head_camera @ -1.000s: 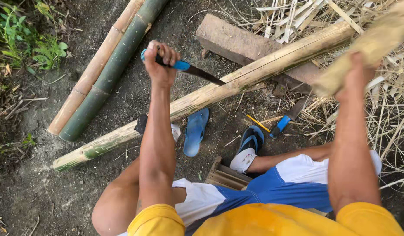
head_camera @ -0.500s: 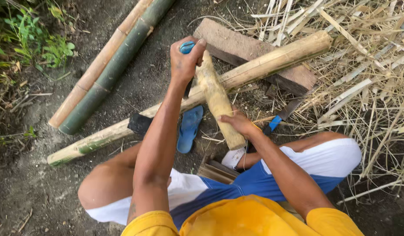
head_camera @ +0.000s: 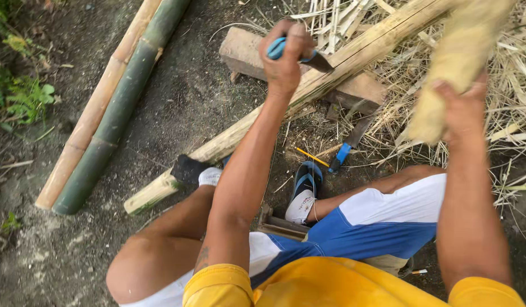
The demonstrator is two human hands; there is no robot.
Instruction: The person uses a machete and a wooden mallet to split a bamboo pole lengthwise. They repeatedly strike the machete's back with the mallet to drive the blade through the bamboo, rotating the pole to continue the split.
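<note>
My left hand [head_camera: 285, 57] grips the blue handle of a knife [head_camera: 297, 54] whose dark blade rests against a long pale bamboo pole [head_camera: 240, 131] lying diagonally over a wooden block [head_camera: 246, 54]. My right hand [head_camera: 462, 108] is raised at the upper right, holding a thick wooden club [head_camera: 456, 62] tilted up and to the right. I sit on the ground with my knees apart, one foot in a blue sandal [head_camera: 305, 182].
Two more bamboo poles, one tan [head_camera: 95, 111] and one green [head_camera: 123, 108], lie side by side at the left. Thin bamboo strips and dry straw [head_camera: 502, 113] are heaped at the right. A second blue-handled tool [head_camera: 345, 145] and a yellow pencil [head_camera: 311, 157] lie on the dirt.
My right hand has lifted the wooden club from the knife blade up to the upper right. The left hand still holds the knife on the pole.
</note>
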